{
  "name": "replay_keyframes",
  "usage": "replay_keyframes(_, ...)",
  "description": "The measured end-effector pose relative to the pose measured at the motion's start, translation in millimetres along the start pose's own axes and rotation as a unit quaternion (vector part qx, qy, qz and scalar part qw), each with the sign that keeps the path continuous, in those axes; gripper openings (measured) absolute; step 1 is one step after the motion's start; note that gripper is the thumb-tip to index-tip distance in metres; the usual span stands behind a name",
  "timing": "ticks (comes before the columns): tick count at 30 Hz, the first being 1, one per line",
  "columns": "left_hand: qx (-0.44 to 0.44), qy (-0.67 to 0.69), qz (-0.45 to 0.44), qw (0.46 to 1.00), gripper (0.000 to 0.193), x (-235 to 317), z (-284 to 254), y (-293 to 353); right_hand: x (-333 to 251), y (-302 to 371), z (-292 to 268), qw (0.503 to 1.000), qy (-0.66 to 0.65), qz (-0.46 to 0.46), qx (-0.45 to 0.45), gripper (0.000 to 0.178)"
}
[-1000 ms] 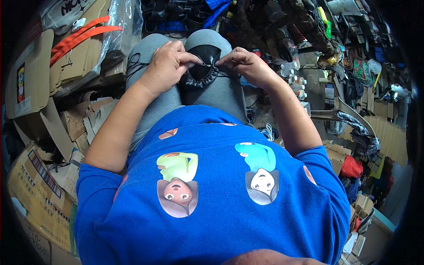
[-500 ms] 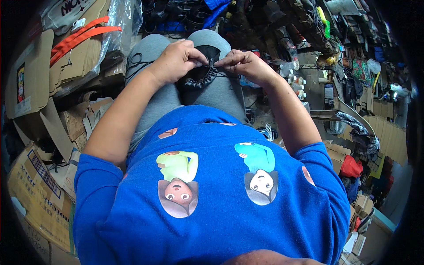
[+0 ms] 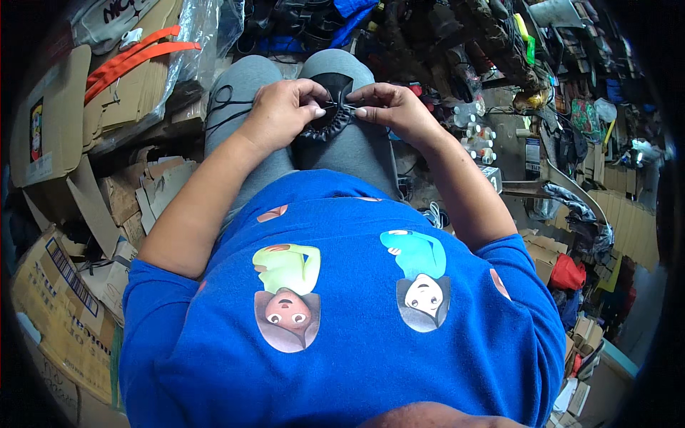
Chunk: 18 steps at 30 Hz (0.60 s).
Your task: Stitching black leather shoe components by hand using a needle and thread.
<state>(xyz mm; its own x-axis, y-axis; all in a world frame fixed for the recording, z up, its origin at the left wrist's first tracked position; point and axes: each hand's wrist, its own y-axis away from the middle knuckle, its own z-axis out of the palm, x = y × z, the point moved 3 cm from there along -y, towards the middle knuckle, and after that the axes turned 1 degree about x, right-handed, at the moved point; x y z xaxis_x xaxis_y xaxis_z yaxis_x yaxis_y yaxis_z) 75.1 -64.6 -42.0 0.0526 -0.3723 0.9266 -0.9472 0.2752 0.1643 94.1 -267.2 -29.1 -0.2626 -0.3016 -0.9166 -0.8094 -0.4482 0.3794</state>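
Observation:
A black, leather-like piece with a gathered, puckered edge (image 3: 327,133) rests on my right thigh, between my two hands. My left hand (image 3: 284,114) is bent at its left side, thumb and forefinger closed at a thin strand. From the other side my right hand (image 3: 397,110) pinches toward the same spot, its fingertips at a thin strand too. The strands meet over the middle of the piece; whether they are cord or thread is too small to tell. Part of the piece is hidden under my left fingers. A loop of black cord (image 3: 222,100) lies on my left thigh.
Flattened cardboard (image 3: 53,121) and boxes (image 3: 68,307) crowd my left side, with orange straps (image 3: 139,60) on top. Several small clear bottles (image 3: 481,139) stand to my right. Dark piled goods (image 3: 442,43) fill the far side, and a red bag (image 3: 567,271) lies at the right.
Both hands have shifted slightly, my left thumb now showing below its forefinger. My right hand has turned so that its thumb lies below the forefinger. The black piece stays on the thigh.

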Motion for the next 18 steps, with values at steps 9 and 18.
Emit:
replay_keyframes(9, -0.025, 0.036, 0.026, 0.999, 0.011, 1.4, 11.0, -16.6, -9.5, -9.3, -1.5, 0.994, 0.099, 0.011, -0.035, 0.013)
replay_keyframes(18, 0.069, -0.228, 0.171, 0.956, 0.012, 11.5, -17.0, 8.5, 11.4, -4.8, -23.5, 0.998, -0.041, -0.030, -0.041, 0.021)
